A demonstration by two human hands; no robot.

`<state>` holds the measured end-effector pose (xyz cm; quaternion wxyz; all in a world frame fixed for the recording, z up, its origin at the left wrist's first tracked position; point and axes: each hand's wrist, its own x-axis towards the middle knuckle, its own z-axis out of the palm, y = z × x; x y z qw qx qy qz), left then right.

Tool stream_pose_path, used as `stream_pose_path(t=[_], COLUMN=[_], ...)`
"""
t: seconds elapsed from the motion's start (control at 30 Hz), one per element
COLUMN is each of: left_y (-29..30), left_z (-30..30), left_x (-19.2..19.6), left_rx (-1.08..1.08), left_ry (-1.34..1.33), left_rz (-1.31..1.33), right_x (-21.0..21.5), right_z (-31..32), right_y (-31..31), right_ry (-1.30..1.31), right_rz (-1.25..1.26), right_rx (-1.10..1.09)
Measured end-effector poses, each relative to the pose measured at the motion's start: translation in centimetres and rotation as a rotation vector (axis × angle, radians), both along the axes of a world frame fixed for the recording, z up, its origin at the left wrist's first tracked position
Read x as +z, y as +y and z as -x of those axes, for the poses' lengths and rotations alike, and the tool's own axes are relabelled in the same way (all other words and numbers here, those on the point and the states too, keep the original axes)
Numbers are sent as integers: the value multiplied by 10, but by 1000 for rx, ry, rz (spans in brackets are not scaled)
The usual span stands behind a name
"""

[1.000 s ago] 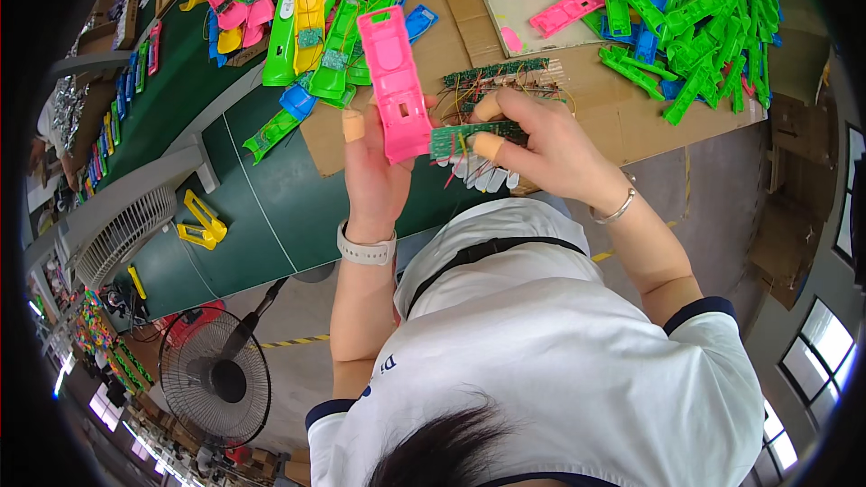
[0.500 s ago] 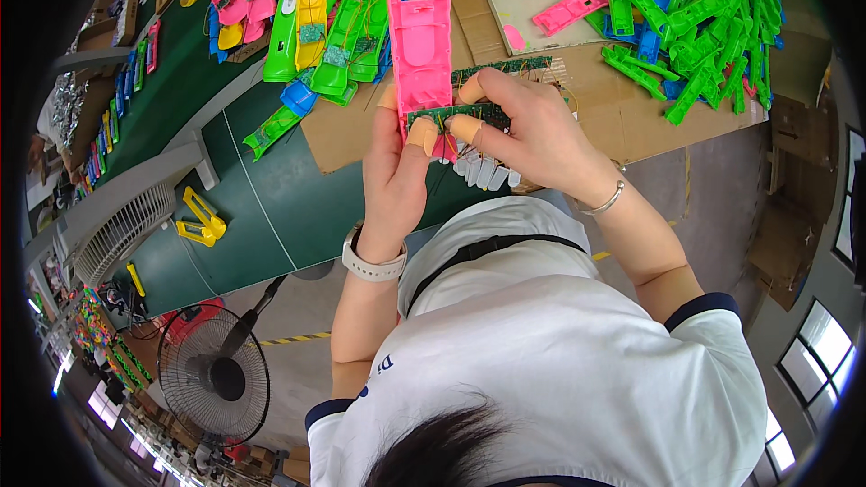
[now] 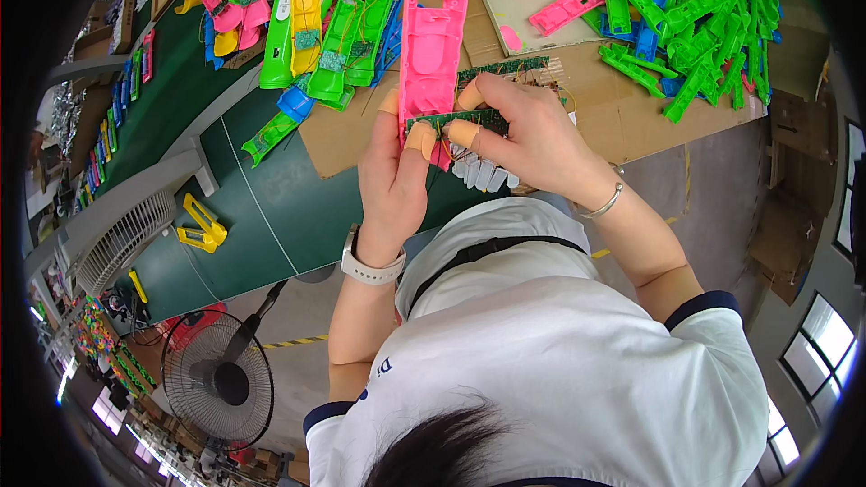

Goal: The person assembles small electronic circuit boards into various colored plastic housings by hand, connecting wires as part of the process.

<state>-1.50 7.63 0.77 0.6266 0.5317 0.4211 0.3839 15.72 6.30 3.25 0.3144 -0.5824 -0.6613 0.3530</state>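
My left hand [image 3: 394, 176] is closed around the lower end of a pink plastic shell [image 3: 431, 50], its thumb in a tan finger cover. Across that end of the shell lies a narrow green circuit board [image 3: 484, 115] with thin wires. My right hand [image 3: 537, 135] pinches at this board with thumb and forefinger, both in tan covers, close to my left thumb. Behind the right fingers is another green board strip [image 3: 528, 64]. Several whitish tabs [image 3: 483, 171] hang below the board, partly hidden by the right hand.
Cardboard [image 3: 622, 122] covers part of the green table [image 3: 239, 207]. Green, blue and pink shells [image 3: 713, 45] are heaped at the far right. Wired shells [image 3: 332, 59] lie left of my hands. A yellow shell part [image 3: 203, 224] and fans [image 3: 219, 379] are at the left.
The pink shell has shifted a little right and tilted, its top end leaning right. Both hands stay nearly in place, still gripping the same things.
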Motion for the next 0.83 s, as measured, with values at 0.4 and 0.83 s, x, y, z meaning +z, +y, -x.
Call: stream_pose_path(t=[0.4,0.83], left_y=[0,-1], left_z=[0,0], left_x=[5,-25], left_rx=[79,164], left_ry=[-84,377], left_rz=[49,-226], right_x=[-3,-17], right_z=[9,8], right_y=[-2,0], right_ry=[115,87], right_rz=[101,172], right_rx=[-22,30])
